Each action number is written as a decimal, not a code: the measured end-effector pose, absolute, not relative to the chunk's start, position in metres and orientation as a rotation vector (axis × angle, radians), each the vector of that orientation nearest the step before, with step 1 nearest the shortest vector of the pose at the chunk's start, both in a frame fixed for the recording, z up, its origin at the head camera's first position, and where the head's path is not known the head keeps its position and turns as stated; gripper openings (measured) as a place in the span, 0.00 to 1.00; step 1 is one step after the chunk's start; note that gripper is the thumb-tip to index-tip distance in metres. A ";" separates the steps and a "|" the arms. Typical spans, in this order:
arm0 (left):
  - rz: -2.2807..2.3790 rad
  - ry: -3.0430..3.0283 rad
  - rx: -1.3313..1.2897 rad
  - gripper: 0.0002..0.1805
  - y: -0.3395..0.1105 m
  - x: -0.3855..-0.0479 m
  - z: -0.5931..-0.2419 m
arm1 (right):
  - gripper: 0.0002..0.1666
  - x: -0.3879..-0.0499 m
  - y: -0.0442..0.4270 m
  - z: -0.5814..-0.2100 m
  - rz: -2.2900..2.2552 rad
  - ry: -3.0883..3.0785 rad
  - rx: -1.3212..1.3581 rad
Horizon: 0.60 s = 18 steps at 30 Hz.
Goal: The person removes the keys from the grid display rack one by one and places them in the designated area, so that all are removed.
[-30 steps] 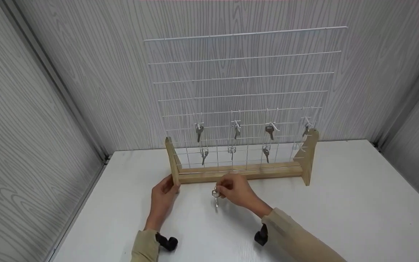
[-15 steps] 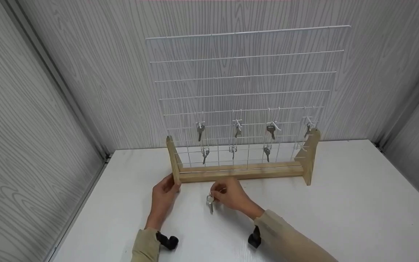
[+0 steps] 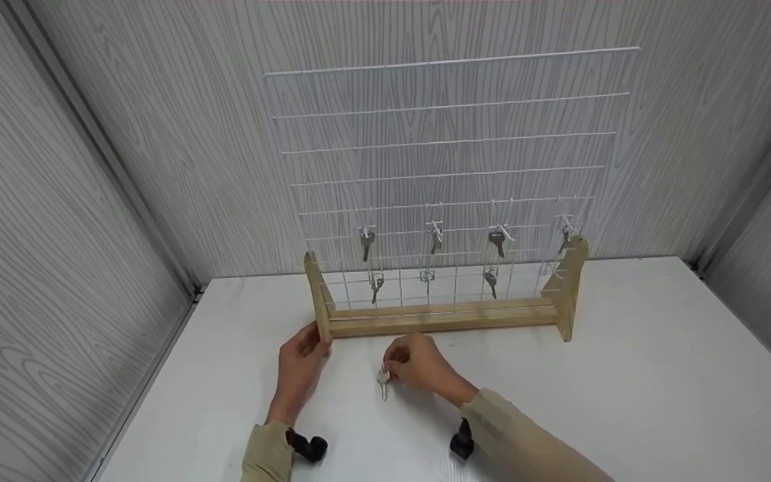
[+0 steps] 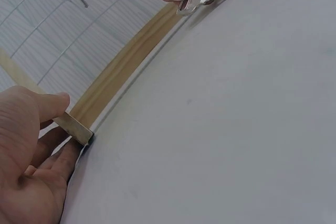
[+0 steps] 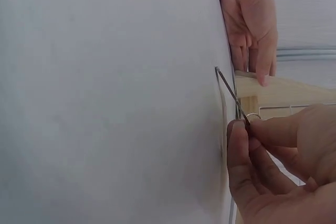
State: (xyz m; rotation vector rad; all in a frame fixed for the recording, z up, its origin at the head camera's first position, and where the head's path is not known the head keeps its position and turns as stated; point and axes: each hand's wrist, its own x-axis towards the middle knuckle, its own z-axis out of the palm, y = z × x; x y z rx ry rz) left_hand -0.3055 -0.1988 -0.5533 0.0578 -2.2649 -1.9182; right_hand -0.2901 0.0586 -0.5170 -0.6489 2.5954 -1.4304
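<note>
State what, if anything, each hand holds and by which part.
The right hand pinches a key at its ring end, blade free. The left hand grips the wooden stand by the lower front of its left side piece.

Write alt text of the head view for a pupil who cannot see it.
A person's right grip pinches a ringed silver key in front of a wooden stand on a white table; the left grip holds the stand's left side panel. More keys hang in two rows on its white wire grid.
</note>
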 end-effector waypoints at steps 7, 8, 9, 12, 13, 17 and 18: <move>-1.913 -2.274 0.028 0.30 -0.200 -0.305 -0.553 | 0.04 -0.289 0.055 -0.513 -1.373 2.614 -0.590; -1.917 -2.274 0.025 0.30 -0.200 -0.305 -0.553 | 0.04 -0.289 0.055 -0.512 -1.360 2.618 -0.586; -1.921 -2.273 0.023 0.30 -0.200 -0.305 -0.553 | 0.04 -0.289 0.054 -0.511 -1.351 2.618 -0.580; -1.930 -2.269 0.026 0.30 -0.200 -0.305 -0.554 | 0.04 -0.289 0.053 -0.509 -1.331 2.611 -0.562; -1.932 -2.273 0.033 0.30 -0.201 -0.305 -0.554 | 0.04 -0.289 0.053 -0.509 -1.329 2.608 -0.561; -1.940 -2.280 0.040 0.30 -0.201 -0.305 -0.553 | 0.05 -0.290 0.052 -0.507 -1.322 2.604 -0.570; -1.942 -2.281 0.043 0.30 -0.201 -0.305 -0.553 | 0.05 -0.290 0.052 -0.507 -1.320 2.606 -0.576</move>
